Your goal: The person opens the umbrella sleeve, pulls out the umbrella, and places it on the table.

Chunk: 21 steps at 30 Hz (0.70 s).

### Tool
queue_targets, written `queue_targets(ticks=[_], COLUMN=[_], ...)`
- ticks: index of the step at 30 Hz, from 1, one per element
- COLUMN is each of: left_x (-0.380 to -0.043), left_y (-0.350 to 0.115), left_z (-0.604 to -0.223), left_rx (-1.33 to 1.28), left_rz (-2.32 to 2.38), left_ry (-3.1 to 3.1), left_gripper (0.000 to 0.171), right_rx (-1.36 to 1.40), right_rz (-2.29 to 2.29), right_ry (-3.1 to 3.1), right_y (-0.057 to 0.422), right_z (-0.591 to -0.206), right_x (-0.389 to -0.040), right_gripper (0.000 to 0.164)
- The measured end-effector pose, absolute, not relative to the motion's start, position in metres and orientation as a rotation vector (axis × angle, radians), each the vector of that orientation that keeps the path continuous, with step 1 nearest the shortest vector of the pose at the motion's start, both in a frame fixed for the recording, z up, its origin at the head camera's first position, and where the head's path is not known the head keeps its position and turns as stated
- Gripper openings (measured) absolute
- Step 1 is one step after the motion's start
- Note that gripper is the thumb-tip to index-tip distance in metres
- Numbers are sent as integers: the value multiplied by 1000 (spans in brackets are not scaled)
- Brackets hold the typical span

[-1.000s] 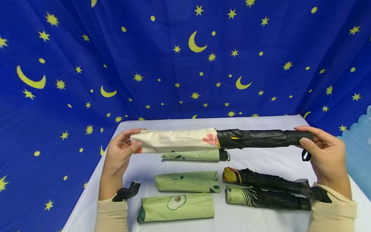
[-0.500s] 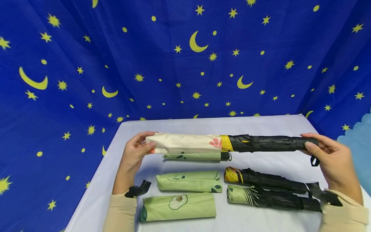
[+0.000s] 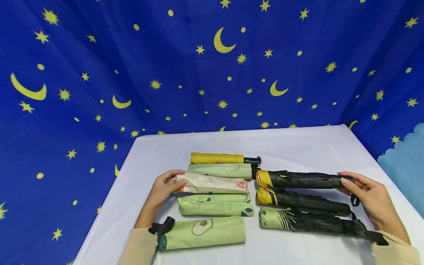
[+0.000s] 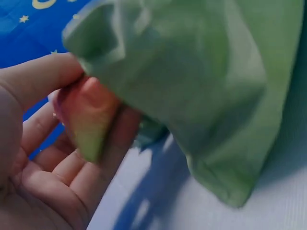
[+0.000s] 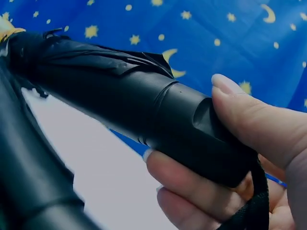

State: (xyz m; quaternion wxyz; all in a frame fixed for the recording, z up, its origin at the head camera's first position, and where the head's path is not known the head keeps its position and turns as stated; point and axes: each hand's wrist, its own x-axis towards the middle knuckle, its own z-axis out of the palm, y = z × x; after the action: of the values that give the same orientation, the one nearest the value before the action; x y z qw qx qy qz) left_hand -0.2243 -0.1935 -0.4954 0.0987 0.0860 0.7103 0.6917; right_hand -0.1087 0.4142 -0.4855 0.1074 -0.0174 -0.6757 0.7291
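In the head view my left hand point(image 3: 165, 189) pinches the left end of a cream umbrella cover point(image 3: 212, 184) with a red flower print. My right hand point(image 3: 369, 195) grips the handle end of a folded black umbrella point(image 3: 301, 180) with a yellow tip; its strap hangs below the fingers. Cover and umbrella are apart, a small gap between them. Up close in the left wrist view, a reddish-green corner of cloth point(image 4: 91, 117) sits between thumb and fingers, partly behind a green cover point(image 4: 192, 72). The right wrist view has thumb and fingers around the black handle point(image 5: 201, 129).
Behind lie a yellow covered umbrella point(image 3: 216, 158) and a green covered one point(image 3: 220, 171), both with black handles. Nearer are a green cover point(image 3: 215, 207) and an avocado-print cover point(image 3: 205, 232). Two folded umbrellas, one yellow-tipped point(image 3: 304, 201) and one green-tipped point(image 3: 308, 222), lie at right on the white table point(image 3: 298, 147).
Both hands have lowered toward the table. The cream cover and the black umbrella, end to end before, are now separated, exposing the umbrella's yellow tip. The yellow covered umbrella behind has come into view.
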Motion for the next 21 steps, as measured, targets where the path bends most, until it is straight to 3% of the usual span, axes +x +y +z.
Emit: queue_targets(ticks=[10,21], left_x=[-224,-222], left_y=[-188,-204], left_z=[-497,-473], left_rx=[532,390], left_rz=[1746,1716], left_ry=[2385,2620], left_gripper=[42,40], right_rx=[-263,-238], right_rz=[1824,1497], right_ry=[-2675,-2946], right_y=[429,428], right_z=[-503,-492], right_x=[-109,-112], right_gripper=[49,63])
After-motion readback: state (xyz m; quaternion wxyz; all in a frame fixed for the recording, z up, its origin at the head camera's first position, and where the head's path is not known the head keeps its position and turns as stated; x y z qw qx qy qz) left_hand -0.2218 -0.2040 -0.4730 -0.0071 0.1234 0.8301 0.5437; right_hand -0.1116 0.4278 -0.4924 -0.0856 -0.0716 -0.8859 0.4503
